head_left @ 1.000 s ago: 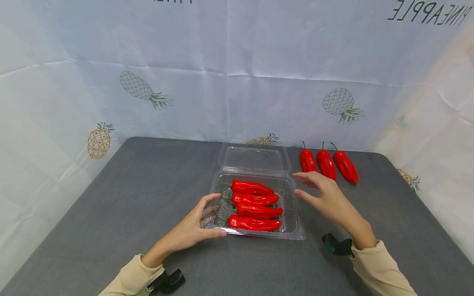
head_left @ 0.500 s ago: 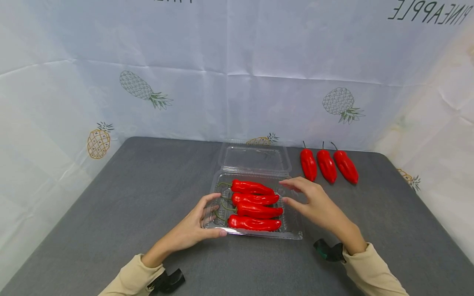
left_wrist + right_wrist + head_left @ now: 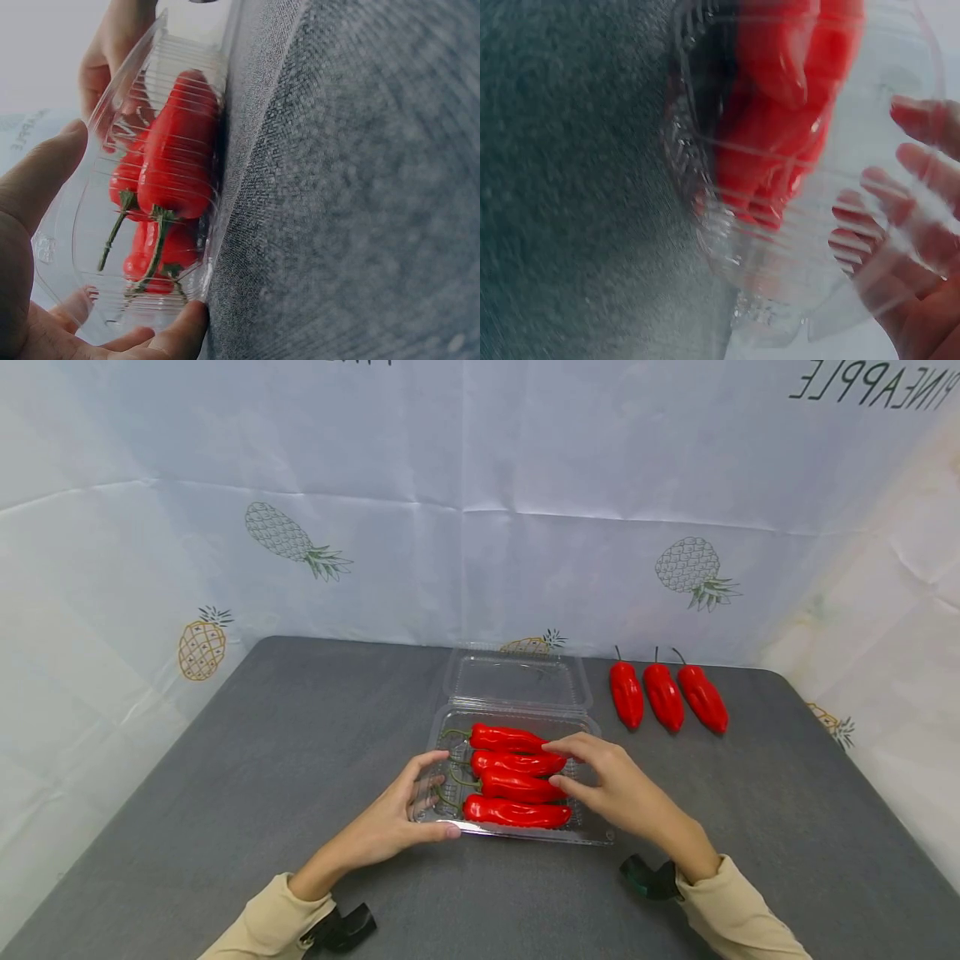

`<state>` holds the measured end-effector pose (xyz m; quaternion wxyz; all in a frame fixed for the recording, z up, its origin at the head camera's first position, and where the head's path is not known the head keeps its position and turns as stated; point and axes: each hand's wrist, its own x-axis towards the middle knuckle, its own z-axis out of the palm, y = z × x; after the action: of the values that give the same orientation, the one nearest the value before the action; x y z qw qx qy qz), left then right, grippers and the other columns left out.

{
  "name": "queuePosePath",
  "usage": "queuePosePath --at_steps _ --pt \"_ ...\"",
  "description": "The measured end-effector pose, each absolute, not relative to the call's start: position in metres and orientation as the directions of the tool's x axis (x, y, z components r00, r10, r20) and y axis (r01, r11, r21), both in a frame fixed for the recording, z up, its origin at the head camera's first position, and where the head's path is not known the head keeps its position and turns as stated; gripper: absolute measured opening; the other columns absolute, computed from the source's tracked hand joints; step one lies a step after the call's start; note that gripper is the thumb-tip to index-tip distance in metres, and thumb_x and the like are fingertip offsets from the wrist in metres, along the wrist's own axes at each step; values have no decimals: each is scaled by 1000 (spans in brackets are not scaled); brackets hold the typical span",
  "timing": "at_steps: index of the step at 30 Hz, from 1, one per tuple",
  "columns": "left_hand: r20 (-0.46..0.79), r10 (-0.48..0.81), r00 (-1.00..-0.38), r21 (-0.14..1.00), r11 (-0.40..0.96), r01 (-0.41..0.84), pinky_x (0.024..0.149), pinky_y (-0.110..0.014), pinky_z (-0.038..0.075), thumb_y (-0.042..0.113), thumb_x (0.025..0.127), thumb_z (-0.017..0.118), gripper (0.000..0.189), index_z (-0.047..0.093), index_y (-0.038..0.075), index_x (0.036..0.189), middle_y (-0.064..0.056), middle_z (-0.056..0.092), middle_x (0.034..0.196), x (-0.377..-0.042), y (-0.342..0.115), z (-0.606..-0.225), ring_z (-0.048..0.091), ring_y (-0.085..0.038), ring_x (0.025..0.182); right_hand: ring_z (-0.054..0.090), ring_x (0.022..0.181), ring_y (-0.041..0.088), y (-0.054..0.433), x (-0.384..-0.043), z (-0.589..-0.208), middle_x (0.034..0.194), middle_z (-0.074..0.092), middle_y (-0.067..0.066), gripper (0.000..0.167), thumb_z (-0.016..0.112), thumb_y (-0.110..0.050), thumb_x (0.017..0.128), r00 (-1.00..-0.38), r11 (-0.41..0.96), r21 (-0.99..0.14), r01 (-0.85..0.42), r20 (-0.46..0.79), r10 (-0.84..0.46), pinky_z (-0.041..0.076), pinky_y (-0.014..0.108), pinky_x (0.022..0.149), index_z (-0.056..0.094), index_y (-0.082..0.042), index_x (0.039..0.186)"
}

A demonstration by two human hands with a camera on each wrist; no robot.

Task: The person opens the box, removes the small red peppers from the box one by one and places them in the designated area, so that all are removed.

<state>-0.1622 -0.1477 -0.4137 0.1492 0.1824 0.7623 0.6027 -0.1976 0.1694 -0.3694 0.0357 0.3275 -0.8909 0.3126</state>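
A clear plastic clamshell container [image 3: 592, 835] lies open on the table, holding several red peppers [image 3: 517, 812] in a row with their green stems to the left. My left hand [image 3: 386, 822] grips its front left corner, thumb along the front rim and fingers at the left wall. In the left wrist view the fingertips [image 3: 187, 326] lie against the container's ribbed end. My right hand [image 3: 611, 781] is over the container's right side, fingers loosely bent and apart, fingertips right at the peppers' tips. Through the clear wall, the right wrist view shows these fingers [image 3: 889, 191] holding nothing.
Three more red peppers [image 3: 663, 697] lie side by side at the back right of the grey table [image 3: 315, 710], stems toward the back. The container's hinged lid [image 3: 521, 681] lies folded back behind it. A pineapple-print curtain [image 3: 480, 460] hangs behind the table.
My right hand has moved left, from beside the container's right edge to over the peppers' tips. My left hand has stayed at the container's front left corner.
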Motion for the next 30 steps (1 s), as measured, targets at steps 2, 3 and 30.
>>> queuePosePath --at_steps 2,3,30 --pt "-11 455 -890 973 210 95 118 -53 34 19 85 79 89 21 12 153 -13 21 163 -162 -148 -413 30 -37 148 66 110 24 167 -197 -371 123 67 6 41 75 -10 88 -777 585 -532 -613 268 -570 58 44 93 64 -6 126" --pt "-15 452 -892 973 212 91 118 -53 34 19 85 79 90 21 12 153 -12 21 163 -162 -148 -413 30 -36 148 66 110 23 166 -197 -372 123 67 5 41 75 -10 88 -774 585 -528 -616 265 -575 59 44 92 64 -6 126" --pt "-8 458 -889 973 209 99 118 -54 34 19 85 79 87 22 12 152 -13 20 163 -162 -148 -413 29 -37 149 65 108 18 146 -189 -385 124 65 -1 41 72 -35 91 -820 731 -392 -558 123 -559 60 42 87 67 -17 127"
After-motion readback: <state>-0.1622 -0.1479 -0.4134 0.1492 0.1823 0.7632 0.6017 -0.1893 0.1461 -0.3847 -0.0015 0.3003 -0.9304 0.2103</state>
